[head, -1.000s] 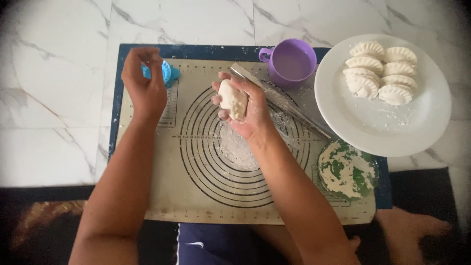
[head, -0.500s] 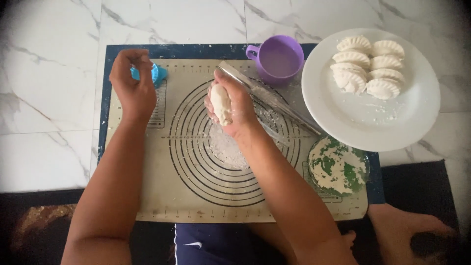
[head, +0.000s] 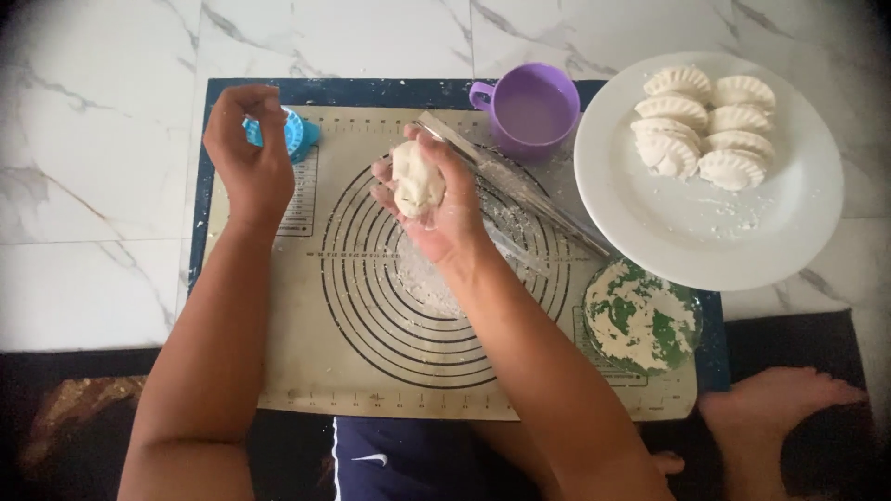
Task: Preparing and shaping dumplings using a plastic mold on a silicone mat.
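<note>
Your right hand [head: 429, 199] cups the dough lump [head: 416, 178] above the baking mat [head: 278, 371]; your left hand [head: 249, 153] pinches the blue dumpling press [head: 295, 134]. Loose cupping could drop the dough onto the floured mat.

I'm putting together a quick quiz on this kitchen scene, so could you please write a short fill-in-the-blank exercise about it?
1. The right hand holds a lump of white ____ above the baking mat.
2. The left hand holds a small press coloured ____.
3. The cup beside the white plate is ____ in colour.
4. The shaped dumplings lie on the ____.

Missing words: dough; blue; purple; plate
</note>
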